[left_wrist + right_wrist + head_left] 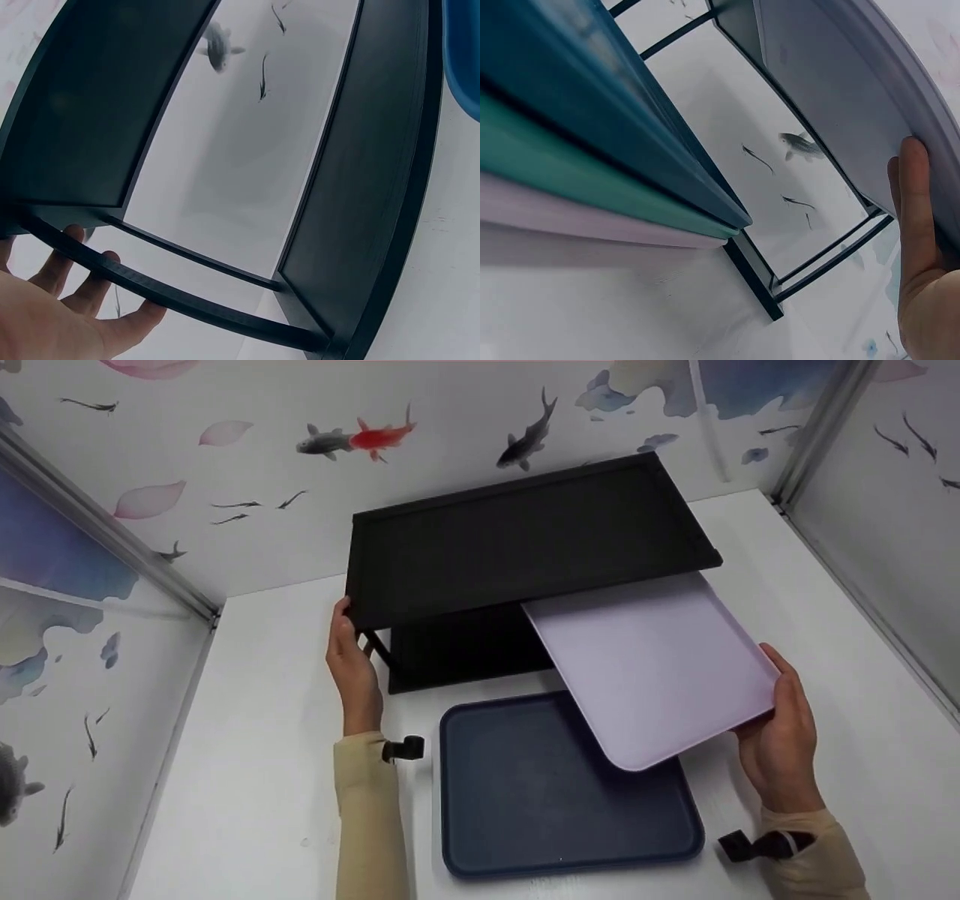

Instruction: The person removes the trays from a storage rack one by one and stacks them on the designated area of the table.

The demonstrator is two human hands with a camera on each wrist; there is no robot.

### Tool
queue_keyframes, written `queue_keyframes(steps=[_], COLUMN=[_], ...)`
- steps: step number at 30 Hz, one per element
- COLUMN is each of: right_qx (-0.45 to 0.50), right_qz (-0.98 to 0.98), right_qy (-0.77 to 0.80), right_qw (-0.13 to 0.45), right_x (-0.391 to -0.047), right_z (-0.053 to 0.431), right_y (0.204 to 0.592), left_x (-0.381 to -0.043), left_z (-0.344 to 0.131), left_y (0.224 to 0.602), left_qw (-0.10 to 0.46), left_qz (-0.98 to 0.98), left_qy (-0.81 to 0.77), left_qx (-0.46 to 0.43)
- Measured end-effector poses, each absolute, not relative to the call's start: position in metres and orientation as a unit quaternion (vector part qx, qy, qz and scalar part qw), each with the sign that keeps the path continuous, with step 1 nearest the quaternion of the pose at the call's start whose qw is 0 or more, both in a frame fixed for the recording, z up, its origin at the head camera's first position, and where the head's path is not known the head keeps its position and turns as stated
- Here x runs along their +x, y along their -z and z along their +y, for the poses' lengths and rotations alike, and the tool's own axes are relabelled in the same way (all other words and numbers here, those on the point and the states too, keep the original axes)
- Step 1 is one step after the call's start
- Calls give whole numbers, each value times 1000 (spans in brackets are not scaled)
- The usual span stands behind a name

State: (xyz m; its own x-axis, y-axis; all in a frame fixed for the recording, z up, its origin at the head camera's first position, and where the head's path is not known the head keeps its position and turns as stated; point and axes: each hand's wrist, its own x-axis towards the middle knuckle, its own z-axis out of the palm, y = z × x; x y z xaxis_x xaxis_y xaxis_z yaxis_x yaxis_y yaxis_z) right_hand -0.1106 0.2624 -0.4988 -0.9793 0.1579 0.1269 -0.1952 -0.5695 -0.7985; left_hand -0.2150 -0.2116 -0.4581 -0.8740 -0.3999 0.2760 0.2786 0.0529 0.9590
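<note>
A black two-tier rack [517, 540] stands at the back of the white table. My left hand [354, 675] grips its left end near the upper shelf, fingers reaching behind the slim side bar [187, 300]. With my right hand [784, 735] I hold a lilac tray [652, 667] by its right edge, thumb and fingers on opposite faces. This tray slants in under the upper shelf, which hides its far end. Below it lies a dark blue tray [555, 802], partly covered in the head view.
The right wrist view shows the blue tray topping a stack, with a green tray [577, 157] and another lilac tray [577, 214] beneath. The stack sits in front of the rack's lower shelf [472, 649]. Walls printed with fish [382, 436] enclose the table [255, 735].
</note>
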Motion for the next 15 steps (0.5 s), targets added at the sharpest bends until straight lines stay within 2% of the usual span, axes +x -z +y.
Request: queue_keyframes(steps=[15], right_qx=[17], right_qz=[-446], right_qy=[-887], right_qw=[119], right_x=[-110], right_z=[265], right_y=[500], left_x=[-214], left_z=[-210], left_y=[455], left_qw=[244], left_qz=[-679], left_qy=[691], left_qx=[46])
